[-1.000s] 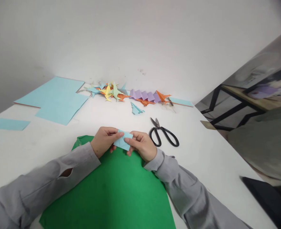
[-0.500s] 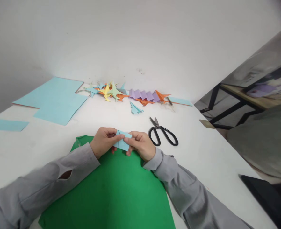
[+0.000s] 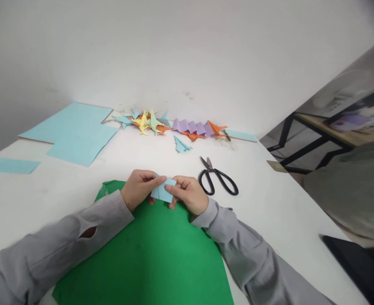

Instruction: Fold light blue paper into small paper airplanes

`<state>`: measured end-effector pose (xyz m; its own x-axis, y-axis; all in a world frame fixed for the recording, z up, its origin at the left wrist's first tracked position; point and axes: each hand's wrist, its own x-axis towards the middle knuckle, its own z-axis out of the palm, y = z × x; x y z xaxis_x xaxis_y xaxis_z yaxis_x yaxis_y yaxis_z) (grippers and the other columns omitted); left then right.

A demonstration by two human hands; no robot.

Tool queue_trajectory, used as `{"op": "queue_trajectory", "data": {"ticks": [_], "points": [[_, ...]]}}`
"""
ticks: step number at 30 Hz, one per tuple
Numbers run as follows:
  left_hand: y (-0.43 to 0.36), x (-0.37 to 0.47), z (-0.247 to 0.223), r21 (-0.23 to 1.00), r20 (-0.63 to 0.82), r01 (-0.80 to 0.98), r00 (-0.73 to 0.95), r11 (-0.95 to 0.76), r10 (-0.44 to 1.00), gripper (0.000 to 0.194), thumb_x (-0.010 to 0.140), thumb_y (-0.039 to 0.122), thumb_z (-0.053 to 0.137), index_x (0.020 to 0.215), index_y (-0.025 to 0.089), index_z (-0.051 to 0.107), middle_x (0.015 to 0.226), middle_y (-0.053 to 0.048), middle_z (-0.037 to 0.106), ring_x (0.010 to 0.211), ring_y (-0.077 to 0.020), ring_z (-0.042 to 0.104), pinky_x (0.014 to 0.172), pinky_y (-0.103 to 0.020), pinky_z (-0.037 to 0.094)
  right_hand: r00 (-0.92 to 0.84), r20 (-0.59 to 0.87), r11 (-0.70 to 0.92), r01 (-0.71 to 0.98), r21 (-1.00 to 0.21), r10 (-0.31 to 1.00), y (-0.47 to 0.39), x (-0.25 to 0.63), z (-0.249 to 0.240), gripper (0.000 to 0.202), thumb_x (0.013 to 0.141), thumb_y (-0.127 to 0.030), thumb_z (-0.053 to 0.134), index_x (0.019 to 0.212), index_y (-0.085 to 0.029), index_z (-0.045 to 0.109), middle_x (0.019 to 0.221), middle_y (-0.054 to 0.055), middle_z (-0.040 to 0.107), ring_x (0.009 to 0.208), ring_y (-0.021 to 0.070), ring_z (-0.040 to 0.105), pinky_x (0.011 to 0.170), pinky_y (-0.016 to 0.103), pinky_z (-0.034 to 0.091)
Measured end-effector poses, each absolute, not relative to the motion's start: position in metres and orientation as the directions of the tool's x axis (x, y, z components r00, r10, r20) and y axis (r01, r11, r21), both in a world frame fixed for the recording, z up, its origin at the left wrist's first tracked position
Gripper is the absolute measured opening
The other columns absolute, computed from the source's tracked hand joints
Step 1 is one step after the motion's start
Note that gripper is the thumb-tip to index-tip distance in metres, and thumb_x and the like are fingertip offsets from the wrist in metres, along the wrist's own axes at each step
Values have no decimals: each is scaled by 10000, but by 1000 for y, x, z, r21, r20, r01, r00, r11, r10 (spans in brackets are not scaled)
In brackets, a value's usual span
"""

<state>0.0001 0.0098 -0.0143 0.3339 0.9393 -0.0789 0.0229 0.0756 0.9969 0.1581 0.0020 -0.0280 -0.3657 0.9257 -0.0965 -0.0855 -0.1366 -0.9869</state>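
A small piece of folded light-blue paper [image 3: 163, 192] is held between my two hands, with a crease or edge line running down it. My left hand [image 3: 140, 188] pinches its upper left part, thumb on top. On the right side my right hand [image 3: 189, 192] grips it, thumb on the front and fingers behind. Both hands are just above the far edge of a green sheet [image 3: 149, 254]. Black-handled scissors [image 3: 210, 169] lie to the right of my right hand, blades pointing away. Some fingertips are hidden behind the paper.
Along the wall lie several folded paper figures [image 3: 152, 123] and a purple pleated strip [image 3: 193, 127]. A small blue folded piece [image 3: 182, 145] lies before them. Large blue sheets [image 3: 79, 131] and a blue rectangle [image 3: 13, 165] are left. A dark flat object [image 3: 349, 258] is at right.
My left thumb has shifted up slightly on the blue paper, leaving more of its lower left showing. Both hands still hold it in nearly the same place.
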Motion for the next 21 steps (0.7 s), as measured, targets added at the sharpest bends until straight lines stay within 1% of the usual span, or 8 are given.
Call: {"op": "queue_trajectory", "data": {"ticks": [8,11,21], "points": [[9,1,-15,998,-63,44,314,51,947,256,671,356,627,604,110,609,431,29,505,339,-78,437,273,-197,376,-370,-97,-125,-52,-991,924,1,157,-23,295,604,-383,702,635,-134,547,371,-39,564,318,116,552,311,165,418],[10,1,-15,998,-56,37,319,47,946,257,676,344,622,580,107,601,418,31,489,341,-77,430,271,-194,363,-370,-99,-126,-49,-991,924,1,157,-23,296,601,-384,703,631,-135,545,365,-45,557,314,116,550,308,165,414],[10,1,-17,992,-66,-76,331,97,941,296,692,342,605,502,121,556,401,40,449,334,-73,406,263,-189,333,-394,-87,-122,-65,-990,915,1,158,-24,264,614,-352,702,630,-134,553,378,-39,569,321,120,558,310,167,420]]}}
